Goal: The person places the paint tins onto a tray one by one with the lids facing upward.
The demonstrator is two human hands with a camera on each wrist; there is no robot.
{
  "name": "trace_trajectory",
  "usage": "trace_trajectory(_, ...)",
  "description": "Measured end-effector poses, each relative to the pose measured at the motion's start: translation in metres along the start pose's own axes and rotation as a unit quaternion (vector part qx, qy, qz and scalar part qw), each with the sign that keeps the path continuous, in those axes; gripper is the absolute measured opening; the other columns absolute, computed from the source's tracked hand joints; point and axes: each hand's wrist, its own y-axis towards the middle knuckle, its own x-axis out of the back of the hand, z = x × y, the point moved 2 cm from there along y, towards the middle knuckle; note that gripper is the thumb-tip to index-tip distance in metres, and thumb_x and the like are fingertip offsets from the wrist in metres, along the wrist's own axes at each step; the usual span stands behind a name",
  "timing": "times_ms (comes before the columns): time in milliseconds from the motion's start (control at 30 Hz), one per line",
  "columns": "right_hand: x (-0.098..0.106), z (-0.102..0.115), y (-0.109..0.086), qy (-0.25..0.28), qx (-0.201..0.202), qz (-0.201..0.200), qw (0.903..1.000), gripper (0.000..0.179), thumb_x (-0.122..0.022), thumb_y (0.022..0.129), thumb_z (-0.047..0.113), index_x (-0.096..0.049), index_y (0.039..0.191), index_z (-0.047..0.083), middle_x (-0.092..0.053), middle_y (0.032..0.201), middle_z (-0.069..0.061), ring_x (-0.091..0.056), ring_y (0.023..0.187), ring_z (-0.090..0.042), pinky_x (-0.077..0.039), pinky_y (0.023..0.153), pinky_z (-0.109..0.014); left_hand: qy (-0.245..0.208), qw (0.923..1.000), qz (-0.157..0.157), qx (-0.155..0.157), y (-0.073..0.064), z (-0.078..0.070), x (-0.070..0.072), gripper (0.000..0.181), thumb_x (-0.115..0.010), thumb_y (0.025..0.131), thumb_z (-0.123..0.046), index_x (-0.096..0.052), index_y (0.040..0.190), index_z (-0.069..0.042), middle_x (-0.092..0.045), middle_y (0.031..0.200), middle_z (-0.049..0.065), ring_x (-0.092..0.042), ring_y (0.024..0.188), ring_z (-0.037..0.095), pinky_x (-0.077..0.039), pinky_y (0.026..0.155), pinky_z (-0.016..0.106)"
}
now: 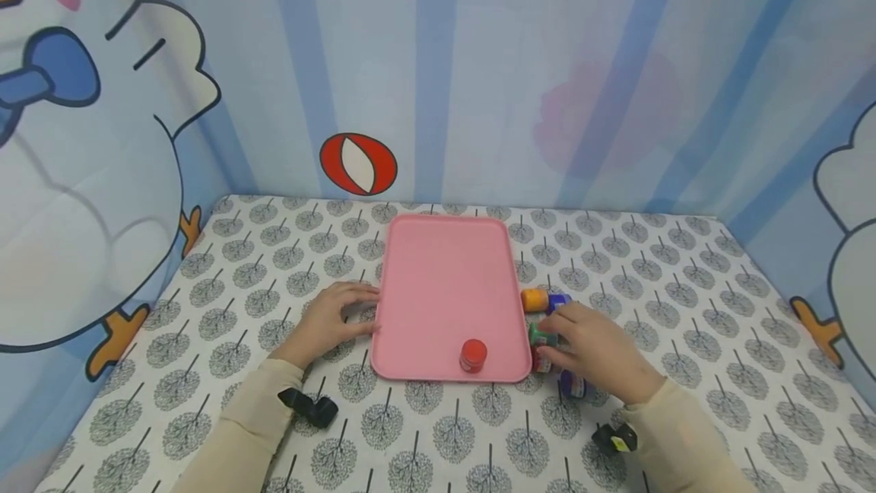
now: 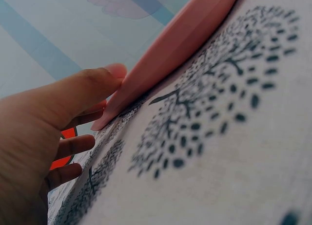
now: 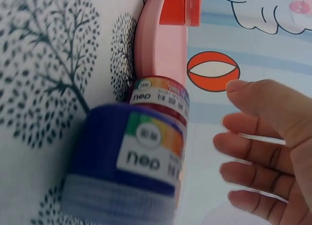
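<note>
A pink tray (image 1: pixel 445 272) lies on the table, and a red-lidded paint jar (image 1: pixel 473 355) stands in its near right part. My left hand (image 1: pixel 335 318) touches the tray's left rim with thumb and fingertips. To the right of the tray, my right hand (image 1: pixel 591 345) hovers over a cluster of small paint jars, fingers loosely bent and nothing between them. That cluster has an orange jar (image 1: pixel 534 300), a blue jar (image 1: pixel 558 303) partly behind the hand, a green jar (image 1: pixel 541 334), a dark red jar (image 3: pixel 158 96) and a dark blue jar (image 3: pixel 97 142).
A white cloth (image 1: pixel 233 326) with a grey tree print covers the table. Behind it hangs a blue striped curtain (image 1: pixel 479 82) with cartoon figures. Dark wrist devices show at the left sleeve (image 1: pixel 246 424) and the right sleeve (image 1: pixel 684 440).
</note>
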Motion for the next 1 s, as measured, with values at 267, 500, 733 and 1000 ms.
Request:
trace_trajectory(267, 0.003, -0.001, -0.012, -0.010, -0.039, 0.034, 0.9986, 0.027, -0.081, 0.074, 0.032, -0.070, 0.093, 0.014, -0.070, 0.093, 0.000, -0.066, 0.087, -0.017, -0.057, 0.079, -0.037, -0.002, 1.0000, -0.002, -0.001, -0.001, 0.000, -0.001, 0.047, -0.078, 0.078, -0.038, -0.068, 0.118, -0.016, -0.062, 0.131, 0.004, -0.051, 0.127, 0.029, -0.037, 0.111, 0.054)
trace_trajectory(500, -0.004, -0.003, -0.019, -0.018, -0.037, 0.039, 0.9984, 0.036, -0.083, 0.069, 0.035, -0.071, 0.095, 0.012, -0.070, 0.111, -0.010, -0.068, 0.095, -0.025, -0.059, 0.080, -0.039, 0.000, 1.0000, -0.003, 0.005, -0.001, -0.001, -0.001, 0.047, -0.079, 0.077, -0.036, -0.068, 0.119, -0.016, -0.062, 0.132, 0.004, -0.050, 0.128, 0.029, -0.036, 0.111, 0.054)
trace_trajectory(733, -0.006, -0.001, -0.020, -0.020, -0.027, 0.021, 0.9992, 0.037, -0.085, 0.066, 0.032, -0.071, 0.093, 0.011, -0.070, 0.110, -0.010, -0.069, 0.085, -0.023, -0.060, 0.072, -0.034, -0.001, 1.0000, -0.006, 0.004, -0.001, 0.001, 0.001, 0.049, -0.079, 0.077, -0.037, -0.068, 0.119, -0.016, -0.061, 0.132, 0.004, -0.050, 0.129, 0.030, -0.036, 0.111, 0.055)
trace_trajectory(1000, -0.010, 0.004, -0.018, -0.030, -0.064, 0.048, 0.9963, 0.035, -0.085, 0.067, 0.032, -0.068, 0.092, 0.014, -0.067, 0.118, -0.017, -0.069, 0.085, -0.029, -0.059, 0.072, -0.039, 0.001, 1.0000, -0.008, -0.002, 0.000, 0.004, -0.001, 0.048, -0.079, 0.077, -0.037, -0.068, 0.119, -0.017, -0.061, 0.132, 0.004, -0.050, 0.128, 0.029, -0.037, 0.111, 0.055)
